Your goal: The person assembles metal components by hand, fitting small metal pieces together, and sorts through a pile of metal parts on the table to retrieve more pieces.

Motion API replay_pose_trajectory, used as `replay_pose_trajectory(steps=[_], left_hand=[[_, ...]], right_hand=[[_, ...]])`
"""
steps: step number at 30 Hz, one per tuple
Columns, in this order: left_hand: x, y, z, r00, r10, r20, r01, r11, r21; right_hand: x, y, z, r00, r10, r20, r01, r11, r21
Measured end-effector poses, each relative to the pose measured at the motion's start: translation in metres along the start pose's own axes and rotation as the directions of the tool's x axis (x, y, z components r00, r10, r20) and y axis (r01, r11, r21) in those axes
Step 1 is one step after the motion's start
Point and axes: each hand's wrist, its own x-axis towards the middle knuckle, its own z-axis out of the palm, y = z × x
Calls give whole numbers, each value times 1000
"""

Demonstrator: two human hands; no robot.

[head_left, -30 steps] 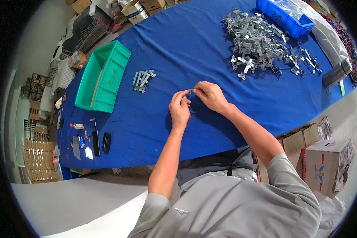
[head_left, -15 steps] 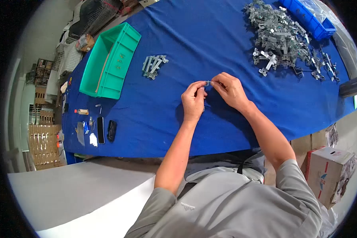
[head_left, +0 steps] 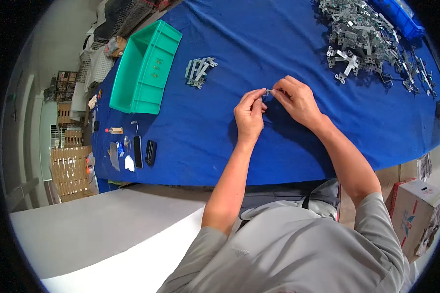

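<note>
Over the blue cloth, my left hand (head_left: 249,117) pinches a small metal piece (head_left: 267,93) between thumb and fingers. My right hand (head_left: 298,100) is closed at the other side of that piece, its thumb and forefinger pressed together at it. The piece is too small and too covered by fingertips to tell its exact kind. To the left of my hands lies a small group of flat metal brackets (head_left: 199,72), roughly side by side. A large heap of similar metal brackets (head_left: 362,36) is at the upper right.
A green plastic crate (head_left: 149,97) stands at the left, a blue bin (head_left: 411,28) behind the heap. Near the left edge lie a phone (head_left: 138,151), a black case (head_left: 151,153) and a small bottle (head_left: 114,130). A carton (head_left: 415,210) is beyond the table's near right edge.
The whole view has shifted, so the table's things appear further right and slightly higher. Both hands stay together at the small metal piece, with little change in their grip.
</note>
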Motion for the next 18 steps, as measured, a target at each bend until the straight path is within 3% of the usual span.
replay_pose_trajectory(steps=[14, 18], left_hand=[[2, 3, 1, 996, 91, 21, -91, 996, 16], [3, 1, 1, 999, 49, 21, -49, 999, -2]], right_hand=[[-8, 8, -4, 995, -94, -34, 93, 995, -18], [-6, 11, -1, 996, -88, -34, 87, 996, -25]])
